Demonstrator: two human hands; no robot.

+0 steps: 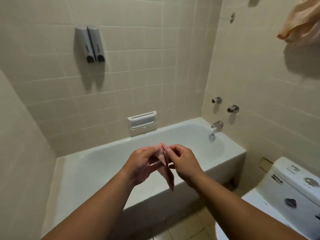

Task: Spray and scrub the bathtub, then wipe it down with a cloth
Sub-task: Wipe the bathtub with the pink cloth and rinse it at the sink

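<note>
A white bathtub (pixel 97 163) runs from lower left to the far right corner under tiled walls. Above its near rim I hold a small pink cloth (pixel 165 166) between both hands. My left hand (pixel 140 163) grips the cloth's left side, fingers curled round it. My right hand (pixel 183 161) pinches the cloth's upper right edge. The cloth hangs in folds, its tip pointing down over the tub's front edge. No spray bottle or scrubber is in view.
A tub spout (pixel 216 126) and two chrome knobs (pixel 232 109) sit on the right wall. A soap dish (pixel 142 121) and twin dispensers (pixel 90 44) hang on the far wall. A toilet tank (pixel 292 189) stands at lower right. An orange towel (pixel 301 23) hangs at upper right.
</note>
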